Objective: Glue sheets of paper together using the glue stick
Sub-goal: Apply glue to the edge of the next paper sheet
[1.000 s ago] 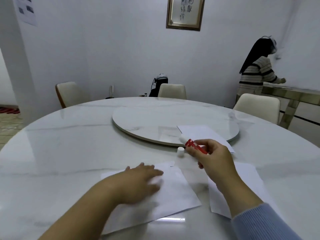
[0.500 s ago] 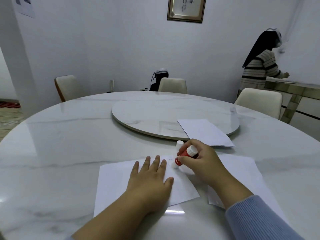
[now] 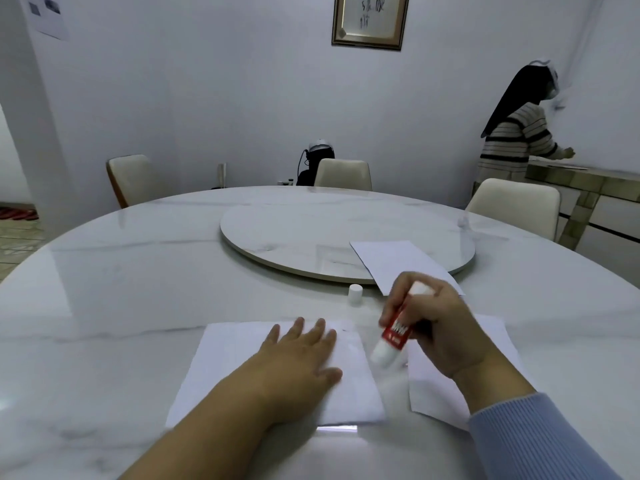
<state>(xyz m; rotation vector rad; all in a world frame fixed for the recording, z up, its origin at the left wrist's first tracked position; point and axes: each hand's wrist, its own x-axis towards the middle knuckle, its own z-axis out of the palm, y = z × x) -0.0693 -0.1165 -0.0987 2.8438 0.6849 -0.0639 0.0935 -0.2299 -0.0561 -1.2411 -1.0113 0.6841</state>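
Hands: left flat on paper, right gripping glue stick

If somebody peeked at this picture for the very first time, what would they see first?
Probably the red and white glue stick, which the right hand grips tilted down over the right edge of the near paper sheet. The left hand lies flat on that sheet. Behind them, a small white cap stands on the big round marble table.
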